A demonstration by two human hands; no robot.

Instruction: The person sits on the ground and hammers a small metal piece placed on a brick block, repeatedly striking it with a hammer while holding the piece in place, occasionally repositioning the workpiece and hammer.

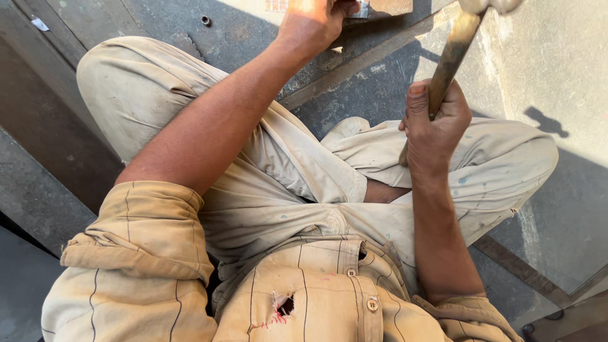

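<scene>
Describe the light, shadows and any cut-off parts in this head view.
Head view: hard sunlight from the upper right bleaches the floor; the left hand is glare-washed and cropped at the top edge; the hammer in the right hand loses its head there; sharp shadows cross the floor.

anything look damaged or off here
Yes: the shirt has a ragged torn hole near the buttons with reddish marks around it. A small loose nut also lies alone on the floor.

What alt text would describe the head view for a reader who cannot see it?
A person sits cross-legged on a grey floor, right hand gripping a wooden hammer handle. The left hand presses a metal piece at the top edge.
</scene>
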